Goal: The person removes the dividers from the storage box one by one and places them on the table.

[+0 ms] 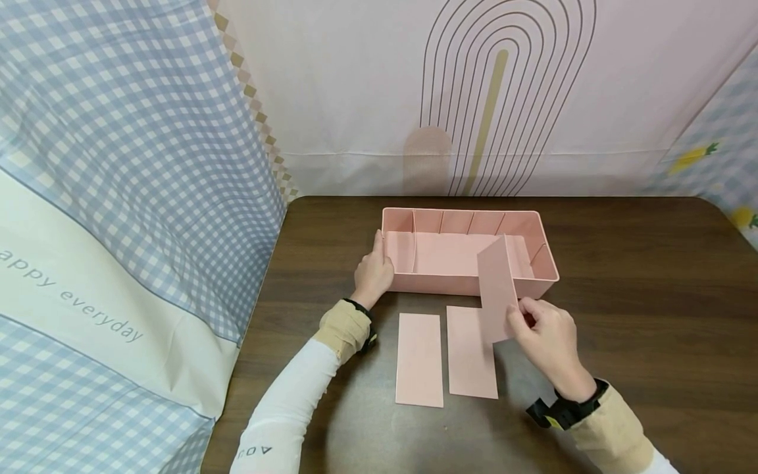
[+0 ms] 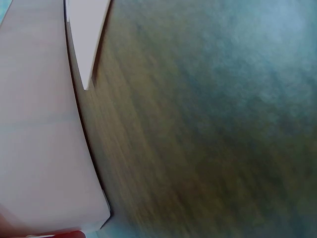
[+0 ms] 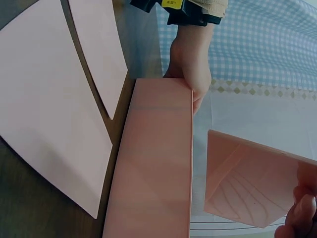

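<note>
Pink panel (image 1: 496, 283) over brown table (image 1: 639, 316)

Right of centre, our right hand (image 1: 547, 332) pinches it by the mid-frame box (image 1: 438, 285); our left hand (image 1: 374, 271) touches the box's left end, forefinger straight. Two panels (image 1: 419, 359) lie lower centre. Checked cloth (image 1: 148, 99) hangs upper left, arch-printed cloth (image 1: 355, 79) top centre.

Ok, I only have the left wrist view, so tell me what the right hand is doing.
Observer: The right hand pinches a pink panel near one edge.
Operator: Now report what stands inside the pink box; I see only its outer wall.
Observer: The head view shows one divider standing across it, near its left end.
</note>
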`<state>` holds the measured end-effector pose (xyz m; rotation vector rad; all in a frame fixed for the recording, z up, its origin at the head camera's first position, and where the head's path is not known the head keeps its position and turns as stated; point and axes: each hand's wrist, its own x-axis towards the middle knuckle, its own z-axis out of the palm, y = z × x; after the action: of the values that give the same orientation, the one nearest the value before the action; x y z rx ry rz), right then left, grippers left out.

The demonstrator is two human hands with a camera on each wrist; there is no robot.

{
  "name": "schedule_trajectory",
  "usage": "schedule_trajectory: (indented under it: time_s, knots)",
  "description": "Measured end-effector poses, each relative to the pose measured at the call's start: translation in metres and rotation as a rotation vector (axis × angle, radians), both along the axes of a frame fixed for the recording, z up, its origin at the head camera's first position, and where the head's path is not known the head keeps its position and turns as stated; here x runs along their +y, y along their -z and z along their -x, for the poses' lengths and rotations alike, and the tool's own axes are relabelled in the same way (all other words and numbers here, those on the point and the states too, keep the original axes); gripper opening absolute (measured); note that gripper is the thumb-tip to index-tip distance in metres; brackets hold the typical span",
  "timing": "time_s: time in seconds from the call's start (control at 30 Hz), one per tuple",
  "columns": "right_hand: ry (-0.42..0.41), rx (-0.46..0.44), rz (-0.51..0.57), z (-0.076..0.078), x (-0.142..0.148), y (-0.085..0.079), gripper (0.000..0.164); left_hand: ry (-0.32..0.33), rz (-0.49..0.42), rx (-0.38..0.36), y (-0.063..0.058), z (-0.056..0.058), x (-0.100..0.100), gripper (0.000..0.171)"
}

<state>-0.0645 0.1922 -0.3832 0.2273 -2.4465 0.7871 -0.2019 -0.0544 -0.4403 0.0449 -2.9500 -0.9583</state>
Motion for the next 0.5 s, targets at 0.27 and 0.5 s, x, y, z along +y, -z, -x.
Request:
schedule_trajectory:
  time_s: [0.27,0.5]
  knots:
    - [0.002,-0.031,0.005,-0.0034,0.0022,0.0021,0.03,0.001,-0.004,-0.01,0.0005,0.0007,-0.0002,0.056]
    - [-0.003,-0.036,-0.002,-0.0047,0.0035,0.005,0.031,0.001,-0.004,-0.01,0.0009,0.001,0.0,0.056]
